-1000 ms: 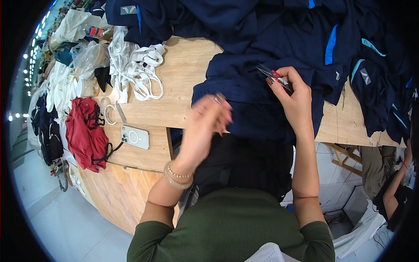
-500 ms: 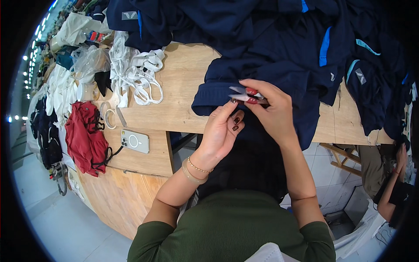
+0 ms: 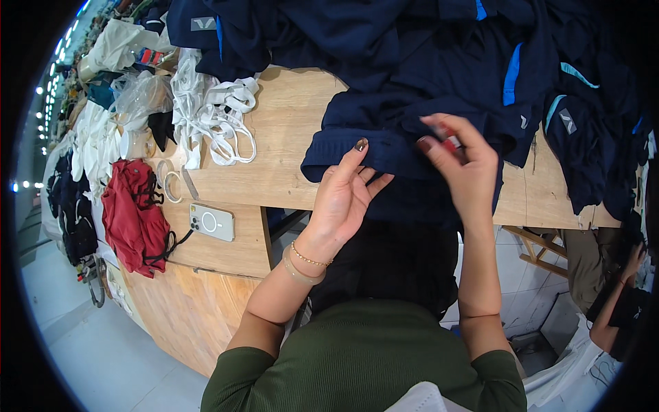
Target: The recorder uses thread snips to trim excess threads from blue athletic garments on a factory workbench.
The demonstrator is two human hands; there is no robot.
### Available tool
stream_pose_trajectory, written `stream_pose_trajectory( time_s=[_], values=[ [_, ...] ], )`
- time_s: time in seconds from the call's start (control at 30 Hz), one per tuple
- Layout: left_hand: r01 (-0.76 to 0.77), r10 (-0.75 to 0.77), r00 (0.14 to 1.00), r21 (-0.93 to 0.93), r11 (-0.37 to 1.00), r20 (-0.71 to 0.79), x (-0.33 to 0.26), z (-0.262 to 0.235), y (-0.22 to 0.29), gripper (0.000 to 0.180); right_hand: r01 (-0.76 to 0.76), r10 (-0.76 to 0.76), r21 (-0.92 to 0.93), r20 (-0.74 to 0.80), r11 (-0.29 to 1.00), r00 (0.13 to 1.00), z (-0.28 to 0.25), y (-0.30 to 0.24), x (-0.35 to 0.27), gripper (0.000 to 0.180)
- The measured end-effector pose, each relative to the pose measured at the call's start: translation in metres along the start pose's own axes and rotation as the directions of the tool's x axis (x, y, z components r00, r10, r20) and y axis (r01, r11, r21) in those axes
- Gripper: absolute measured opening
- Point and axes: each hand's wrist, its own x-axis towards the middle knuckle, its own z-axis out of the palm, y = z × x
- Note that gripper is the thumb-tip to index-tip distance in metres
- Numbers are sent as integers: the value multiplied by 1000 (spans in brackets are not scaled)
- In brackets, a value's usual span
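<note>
My left hand rests at the gathered waistband of a navy garment, palm turned up. Its thumb lies against the band, apart from the loosely bent fingers at the band's lower edge. Right of it, above the same garment, my right hand is closed around a pair of thread snips. Of the snips, little more than red parts shows between the thumb and fingers, and motion blurs them; the blades cannot be made out.
More navy garments cover the far side of the wooden table. On the left lie white straps, a red garment, tape rolls and a phone. At the far right shows another person's arm.
My right hand has moved right with the snips, away from my left hand; their pale blades no longer show. My left thumb has lifted up the waistband, and the left fingers have straightened somewhat.
</note>
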Motion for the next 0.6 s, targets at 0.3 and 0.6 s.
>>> stream_pose_trajectory(
  time_s=[0.3, 0.6],
  values=[
    [-95, 95, 995, 89, 991, 8, -6, 16, 3, 16, 389, -361, -218, 157, 895, 919, 22, 11, -6, 27],
    [-29, 28, 999, -67, 997, -24, -3, 13, 7, 11, 126, -133, -171, -29, 977, 991, -28, -3, -14, 25]
  ],
)
